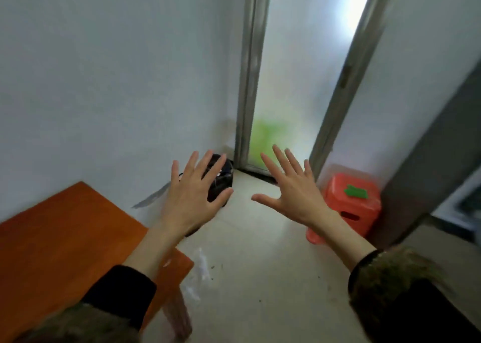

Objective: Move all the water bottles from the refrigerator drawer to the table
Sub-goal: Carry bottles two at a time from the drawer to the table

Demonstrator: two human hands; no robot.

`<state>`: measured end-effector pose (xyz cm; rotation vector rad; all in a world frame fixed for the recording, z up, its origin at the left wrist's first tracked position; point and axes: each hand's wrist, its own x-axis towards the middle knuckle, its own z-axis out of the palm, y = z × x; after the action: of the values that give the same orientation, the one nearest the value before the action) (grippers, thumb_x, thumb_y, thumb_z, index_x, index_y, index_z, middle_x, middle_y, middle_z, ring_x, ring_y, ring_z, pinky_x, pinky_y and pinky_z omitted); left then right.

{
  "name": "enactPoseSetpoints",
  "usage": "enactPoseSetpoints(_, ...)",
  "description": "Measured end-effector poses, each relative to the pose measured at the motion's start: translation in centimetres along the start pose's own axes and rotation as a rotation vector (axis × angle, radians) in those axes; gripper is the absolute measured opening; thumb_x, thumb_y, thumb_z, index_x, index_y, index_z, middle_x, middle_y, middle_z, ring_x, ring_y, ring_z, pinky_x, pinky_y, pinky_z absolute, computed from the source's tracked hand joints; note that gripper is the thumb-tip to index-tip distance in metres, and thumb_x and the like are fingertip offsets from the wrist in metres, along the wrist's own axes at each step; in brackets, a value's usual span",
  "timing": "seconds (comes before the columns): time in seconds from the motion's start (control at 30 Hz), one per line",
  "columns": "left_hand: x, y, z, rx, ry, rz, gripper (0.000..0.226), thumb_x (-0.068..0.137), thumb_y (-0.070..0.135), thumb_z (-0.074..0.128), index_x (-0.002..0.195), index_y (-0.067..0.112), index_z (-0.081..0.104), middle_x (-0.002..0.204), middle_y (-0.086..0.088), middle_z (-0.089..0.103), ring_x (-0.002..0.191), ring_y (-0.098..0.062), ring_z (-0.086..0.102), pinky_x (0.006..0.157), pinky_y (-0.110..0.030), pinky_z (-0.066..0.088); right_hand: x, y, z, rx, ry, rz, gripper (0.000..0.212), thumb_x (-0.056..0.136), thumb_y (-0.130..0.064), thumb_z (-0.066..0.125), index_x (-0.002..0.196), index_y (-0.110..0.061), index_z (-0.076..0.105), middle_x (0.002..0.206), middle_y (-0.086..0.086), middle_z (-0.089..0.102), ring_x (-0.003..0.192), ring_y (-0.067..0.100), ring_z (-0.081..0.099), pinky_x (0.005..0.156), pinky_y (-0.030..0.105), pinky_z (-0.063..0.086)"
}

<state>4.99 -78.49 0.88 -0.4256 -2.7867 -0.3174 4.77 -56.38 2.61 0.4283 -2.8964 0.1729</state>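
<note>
My left hand (pixel 194 193) and my right hand (pixel 287 189) are both raised in front of me, palms away, fingers spread wide and holding nothing. An orange-brown wooden table (pixel 57 238) fills the lower left, with bare wood showing. The grey side of what may be the refrigerator (pixel 429 165) stands at the right edge. No water bottle and no drawer is in view.
A red plastic stool (pixel 348 207) with a green patch on top stands on the pale floor beside the grey panel. A black object (pixel 221 184) sits on the floor in the corner behind my left hand. A frosted glass door (pixel 291 82) is straight ahead.
</note>
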Motion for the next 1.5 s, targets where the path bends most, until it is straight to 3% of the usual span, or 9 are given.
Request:
enactPoseSetpoints(0.1, 3.1, 8.8, 0.9, -0.024, 0.028, 0.173, 0.075, 0.08, 0.068, 0.013, 0.146, 0.035, 0.004, 0.157, 0.002, 0.01, 0.145, -0.025, 0.007, 0.114, -0.056, 0.006, -5.7, 7.9, -3.5, -0.084, 0.086, 0.159, 0.094, 0.07, -0.08, 0.025, 0.147, -0.036, -0.005, 0.157, -0.002, -0.013, 0.145, 0.024, -0.009, 0.115, 0.055, 0.005)
enactPoseSetpoints(0.17, 5.2, 14.4, 2.0, -0.05, 0.035, 0.272, 0.073, 0.081, 0.068, 0.015, 0.144, 0.036, -0.001, 0.157, 0.002, 0.009, 0.146, -0.024, 0.006, 0.114, -0.056, 0.006, -9.4, 12.8, -5.3, -0.129, 0.114, 0.264, 0.093, 0.072, -0.077, 0.03, 0.147, -0.035, -0.005, 0.158, 0.0, -0.011, 0.145, 0.025, -0.007, 0.115, 0.056, 0.005)
enactPoseSetpoints(0.27, 7.8, 23.0, 4.4, -0.102, 0.02, 0.411, 0.073, 0.081, 0.069, 0.016, 0.146, 0.035, 0.007, 0.157, 0.001, 0.013, 0.145, -0.026, 0.009, 0.114, -0.056, 0.008, -14.7, 19.5, -7.2, -0.155, 0.141, 0.437, 0.093, 0.077, -0.073, 0.04, 0.147, -0.034, -0.007, 0.157, 0.0, -0.012, 0.145, 0.024, -0.009, 0.115, 0.056, 0.001)
enactPoseSetpoints(0.43, 10.1, 36.7, 9.9, -0.181, -0.056, 0.627, 0.074, 0.081, 0.067, 0.019, 0.146, 0.032, 0.017, 0.156, -0.002, 0.018, 0.144, -0.028, 0.013, 0.113, -0.059, 0.012, -22.5, 29.8, -8.1, -0.2, 0.141, 0.662, 0.093, 0.074, -0.076, 0.035, 0.147, -0.036, -0.008, 0.157, -0.001, -0.012, 0.145, 0.021, -0.01, 0.115, 0.056, 0.0)
enactPoseSetpoints(0.6, 13.5, 48.5, 15.4, -0.252, -0.088, 0.74, 0.072, 0.079, 0.069, 0.012, 0.141, 0.039, -0.008, 0.158, 0.003, 0.005, 0.146, -0.023, 0.001, 0.115, -0.053, 0.001, -27.2, 40.1, -9.0, -0.268, 0.122, 0.818, 0.087, 0.08, -0.074, 0.032, 0.146, -0.036, -0.011, 0.157, -0.003, -0.011, 0.145, 0.02, -0.008, 0.115, 0.054, 0.0)
enactPoseSetpoints(0.83, 18.9, 62.7, 21.6, -0.266, -0.211, 0.892, 0.072, 0.075, 0.075, 0.0, 0.139, 0.045, -0.014, 0.157, 0.005, -0.007, 0.142, -0.016, -0.015, 0.116, -0.048, -0.006, -32.0, 52.6, -9.7, -0.256, 0.031, 0.966, 0.083, 0.082, -0.071, 0.03, 0.147, -0.035, -0.007, 0.158, -0.004, -0.007, 0.146, 0.018, -0.006, 0.114, 0.052, -0.002)
enactPoseSetpoints(1.03, 22.7, 71.3, 25.7, -0.203, -0.311, 0.993, 0.076, 0.076, 0.075, -0.003, 0.144, 0.042, -0.008, 0.157, 0.006, -0.009, 0.142, -0.018, -0.019, 0.116, -0.048, -0.008, -35.0, 61.7, -9.2, -0.179, -0.02, 1.046, 0.078, 0.086, -0.067, 0.032, 0.148, -0.035, -0.003, 0.158, -0.003, -0.007, 0.145, 0.017, -0.007, 0.114, 0.052, -0.004)
enactPoseSetpoints(1.3, 26.6, 79.2, 31.3, -0.132, -0.505, 0.954, 0.076, 0.072, 0.071, -0.005, 0.143, 0.044, -0.008, 0.157, 0.006, -0.006, 0.145, -0.019, -0.012, 0.117, -0.047, -0.005, -35.9, 74.1, -7.1, -0.067, -0.109, 0.977, 0.069, 0.09, -0.062, 0.029, 0.148, -0.036, 0.002, 0.158, -0.005, -0.001, 0.146, 0.017, -0.004, 0.114, 0.054, -0.002)
enactPoseSetpoints(1.5, 27.7, 83.3, 35.2, -0.14, -0.711, 0.847, 0.06, 0.095, 0.05, 0.032, 0.147, 0.036, 0.006, 0.158, 0.003, 0.004, 0.146, -0.022, 0.003, 0.117, -0.044, 0.008, -36.9, 82.2, -5.3, 0.099, -0.23, 0.842, 0.062, 0.094, -0.051, 0.036, 0.148, -0.029, 0.014, 0.158, 0.001, 0.008, 0.145, 0.023, 0.01, 0.115, 0.05, 0.017)
